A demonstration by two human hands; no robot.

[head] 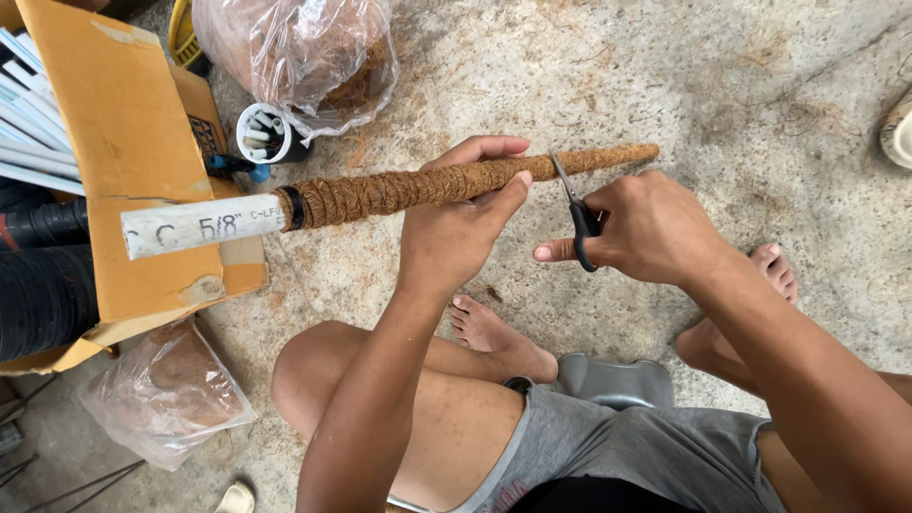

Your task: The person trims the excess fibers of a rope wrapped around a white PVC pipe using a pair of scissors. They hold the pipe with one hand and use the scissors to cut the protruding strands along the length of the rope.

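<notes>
Seated low, knees up, bare feet on the concrete floor (665,85). We hold a long pole (380,195) across mid-frame, running from centre left up toward upper right. Most of it is wrapped in brown coir fibre bound with thin cord; its left end is bare white pipe with a black band where the wrap begins.

Left hand (456,223), centre frame: wrapped around the fibre section from below, fingers curled over the top, thumb pressing along it. Our read is that this grip steadies the pole level and pins the binding.

Right hand (646,228), right of centre: closed through the black handles of a pair of scissors (575,209), blades pointing up and meeting the pole just right of the left hand. We judge the blades sit there to reach a cord or loose fibre, but no cord shows at that spot.

Around us: an orange cardboard box (123,133) at left with white pipes, a clear bag of brown fibre (304,52) at upper centre-left, a second bag (166,394) at lower left, a cup of short pipe pieces (266,133) by the box.

Hard to make out: whether the blades are parted or shut; the pole's far tip thins out near upper right. Black ribbed tubing at far left is cut by the frame edge. A grey stool (613,380) is mostly hidden beneath our legs.
</notes>
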